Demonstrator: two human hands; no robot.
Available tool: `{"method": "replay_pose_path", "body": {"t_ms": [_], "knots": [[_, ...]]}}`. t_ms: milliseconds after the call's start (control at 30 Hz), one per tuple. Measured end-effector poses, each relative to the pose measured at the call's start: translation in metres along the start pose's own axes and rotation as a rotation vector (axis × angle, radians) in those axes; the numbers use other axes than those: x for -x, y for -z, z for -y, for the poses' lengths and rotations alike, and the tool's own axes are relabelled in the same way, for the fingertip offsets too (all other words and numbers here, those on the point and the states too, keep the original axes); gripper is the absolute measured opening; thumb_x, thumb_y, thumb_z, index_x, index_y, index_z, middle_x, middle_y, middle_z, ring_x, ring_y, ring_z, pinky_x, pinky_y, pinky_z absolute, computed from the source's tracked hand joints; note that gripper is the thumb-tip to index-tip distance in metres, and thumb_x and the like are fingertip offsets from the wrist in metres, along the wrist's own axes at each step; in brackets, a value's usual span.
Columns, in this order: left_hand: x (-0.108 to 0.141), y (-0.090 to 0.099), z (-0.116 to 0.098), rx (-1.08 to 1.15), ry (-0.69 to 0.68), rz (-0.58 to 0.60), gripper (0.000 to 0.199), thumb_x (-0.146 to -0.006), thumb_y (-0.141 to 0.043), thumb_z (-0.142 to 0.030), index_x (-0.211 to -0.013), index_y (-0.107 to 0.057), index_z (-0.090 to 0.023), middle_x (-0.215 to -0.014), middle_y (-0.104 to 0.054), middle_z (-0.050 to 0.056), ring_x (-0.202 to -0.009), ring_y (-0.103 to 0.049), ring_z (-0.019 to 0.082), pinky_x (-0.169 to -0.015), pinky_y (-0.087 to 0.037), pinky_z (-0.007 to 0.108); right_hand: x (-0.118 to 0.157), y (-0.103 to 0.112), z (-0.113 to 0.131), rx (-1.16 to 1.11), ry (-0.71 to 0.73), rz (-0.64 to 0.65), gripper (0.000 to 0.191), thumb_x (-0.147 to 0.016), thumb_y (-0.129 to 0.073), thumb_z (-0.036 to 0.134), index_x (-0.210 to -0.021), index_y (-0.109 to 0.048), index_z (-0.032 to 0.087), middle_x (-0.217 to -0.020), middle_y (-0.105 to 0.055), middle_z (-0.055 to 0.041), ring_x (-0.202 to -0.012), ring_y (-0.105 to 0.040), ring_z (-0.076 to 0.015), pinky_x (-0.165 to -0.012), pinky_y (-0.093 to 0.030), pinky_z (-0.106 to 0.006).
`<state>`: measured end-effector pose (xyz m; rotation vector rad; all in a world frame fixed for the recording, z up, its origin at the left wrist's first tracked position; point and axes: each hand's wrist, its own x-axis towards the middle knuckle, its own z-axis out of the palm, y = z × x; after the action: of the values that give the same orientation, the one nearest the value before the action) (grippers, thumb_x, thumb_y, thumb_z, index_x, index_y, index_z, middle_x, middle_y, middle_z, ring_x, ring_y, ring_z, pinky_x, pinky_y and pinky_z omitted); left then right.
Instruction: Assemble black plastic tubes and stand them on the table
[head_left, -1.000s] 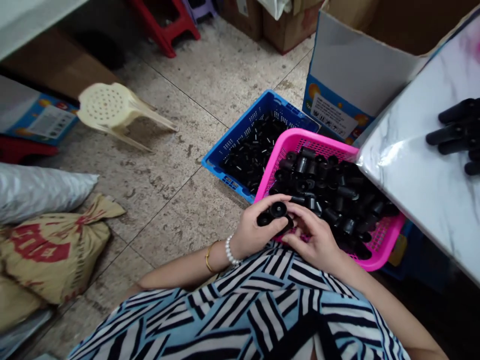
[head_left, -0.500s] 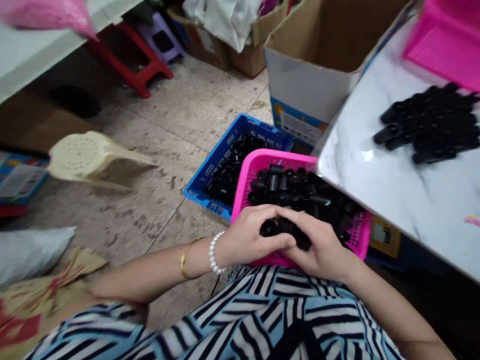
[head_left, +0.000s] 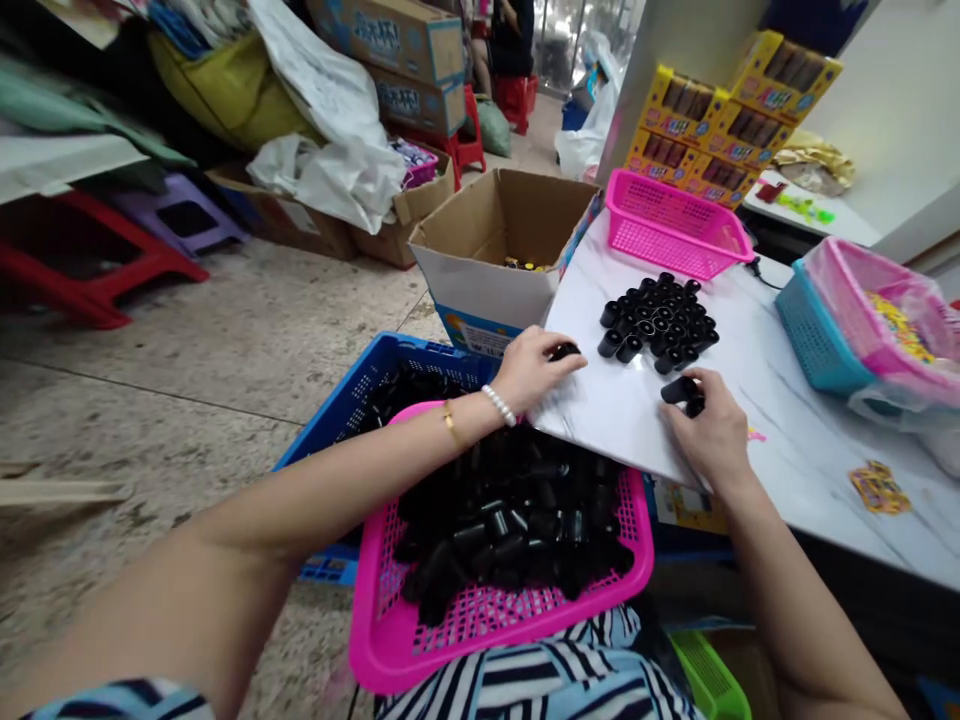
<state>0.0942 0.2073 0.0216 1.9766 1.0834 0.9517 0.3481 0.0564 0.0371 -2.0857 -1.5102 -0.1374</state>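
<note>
My left hand is over the near left corner of the white marbled table, its fingers closed round black cylinders that are mostly hidden. Farther right, my right hand grips short black cylinders between thumb and fingers just above the tabletop. Between and beyond both hands stands a cluster of black cylinders, many upright with open tops. Below my left forearm, a pink basket full of loose black cylinders rests close against my body.
A blue crate of black pieces lies under the pink basket. Behind it stands an open cardboard box. An upright pink basket sits at the table's back, with stacked yellow boxes beyond. Nested baskets stand at the right.
Both hands have risen from the pink basket to the table and moved apart, each carrying black cylinders. The view has turned up and to the right.
</note>
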Motion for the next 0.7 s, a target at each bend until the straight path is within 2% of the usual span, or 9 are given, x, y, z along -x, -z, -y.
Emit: {"method": "replay_pose_path", "body": {"t_ms": [100, 167, 267, 333, 400, 467, 567, 633, 700], "knots": [[-0.038, -0.022, 0.003, -0.007, -0.005, -0.028, 0.026, -0.08, -0.084, -0.034, -0.102, -0.08, -0.021, -0.093, -0.073, 0.004, -0.084, -0.063, 0.017, -0.089, -0.051, 0.033, -0.01, -0.015, 0.0, 0.015, 0.031, -0.013, 0.049, -0.079, -0.067, 0.031, -0.128, -0.063, 0.024, -0.112, -0.071, -0.0102, -0.098, -0.066, -0.0283, -0.089, -0.052, -0.045], [-0.051, -0.031, 0.003, -0.01, -0.014, -0.007, 0.028, -0.078, -0.086, -0.032, -0.103, -0.079, -0.02, -0.096, -0.075, 0.004, -0.083, -0.064, 0.016, -0.088, -0.051, 0.032, -0.012, -0.019, 0.001, -0.004, 0.053, 0.022, 0.055, -0.079, -0.066, 0.03, -0.134, -0.062, 0.023, -0.109, -0.07, -0.0102, -0.097, -0.066, -0.028, -0.09, -0.052, -0.045], [-0.054, -0.035, 0.002, -0.026, -0.031, 0.031, 0.048, -0.074, -0.089, -0.035, -0.117, -0.074, -0.019, -0.101, -0.075, 0.005, -0.083, -0.064, 0.016, -0.088, -0.051, 0.032, -0.008, -0.016, -0.002, -0.048, 0.062, 0.065, 0.07, -0.079, -0.067, 0.033, -0.147, -0.054, 0.023, -0.102, -0.07, -0.0077, -0.096, -0.066, -0.027, -0.093, -0.052, -0.044], [-0.049, -0.035, 0.003, -0.062, -0.053, 0.031, 0.064, -0.07, -0.091, -0.034, -0.127, -0.066, -0.016, -0.107, -0.073, 0.007, -0.085, -0.064, 0.017, -0.086, -0.051, 0.032, -0.005, -0.011, -0.006, -0.065, 0.019, 0.089, 0.074, -0.079, -0.07, 0.038, -0.149, -0.053, 0.022, -0.099, -0.072, -0.0066, -0.093, -0.068, -0.0266, -0.093, -0.052, -0.043], [-0.046, -0.035, 0.003, -0.111, -0.066, 0.048, 0.06, -0.071, -0.089, -0.03, -0.124, -0.063, -0.015, -0.104, -0.073, 0.006, -0.086, -0.064, 0.018, -0.083, -0.05, 0.031, -0.004, -0.01, -0.008, -0.059, -0.026, 0.101, 0.063, -0.08, -0.07, 0.044, -0.138, -0.062, 0.023, -0.102, -0.075, -0.0075, -0.092, -0.069, -0.027, -0.092, -0.052, -0.043], [-0.048, -0.037, 0.003, -0.148, -0.053, 0.089, 0.045, -0.075, -0.085, -0.026, -0.113, -0.064, -0.018, -0.091, -0.073, 0.003, -0.084, -0.065, 0.019, -0.08, -0.049, 0.031, -0.008, -0.013, -0.006, -0.027, -0.042, 0.103, 0.047, -0.084, -0.067, 0.051, -0.122, -0.071, 0.023, -0.106, -0.077, -0.0096, -0.094, -0.071, -0.0282, -0.092, -0.052, -0.043], [-0.057, -0.044, -0.001, -0.164, -0.016, 0.12, 0.037, -0.077, -0.081, -0.025, -0.109, -0.062, -0.02, -0.079, -0.072, 0.0, -0.079, -0.066, 0.019, -0.078, -0.048, 0.032, -0.018, -0.019, 0.001, 0.059, -0.062, 0.119, 0.041, -0.086, -0.063, 0.057, -0.106, -0.075, 0.023, -0.101, -0.079, -0.0112, -0.091, -0.071, -0.0297, -0.088, -0.051, -0.044], [-0.058, -0.048, -0.006, -0.167, 0.007, 0.051, 0.041, -0.078, -0.079, -0.023, -0.113, -0.059, -0.019, -0.085, -0.073, 0.002, -0.081, -0.067, 0.02, -0.078, -0.049, 0.032, -0.023, -0.019, 0.004, 0.08, -0.08, 0.146, 0.041, -0.085, -0.064, 0.058, -0.103, -0.075, 0.023, -0.097, -0.078, -0.0107, -0.089, -0.071, -0.0293, -0.086, -0.051, -0.044], [-0.051, -0.05, -0.015, -0.192, -0.053, -0.059, 0.038, -0.081, -0.073, -0.019, -0.116, -0.056, -0.018, -0.1, -0.074, 0.007, -0.091, -0.068, 0.021, -0.082, -0.05, 0.033, -0.024, -0.012, 0.0, -0.005, -0.098, 0.183, 0.038, -0.083, -0.067, 0.056, -0.103, -0.073, 0.024, -0.1, -0.077, -0.0086, -0.09, -0.07, -0.0273, -0.088, -0.051, -0.043]]}}
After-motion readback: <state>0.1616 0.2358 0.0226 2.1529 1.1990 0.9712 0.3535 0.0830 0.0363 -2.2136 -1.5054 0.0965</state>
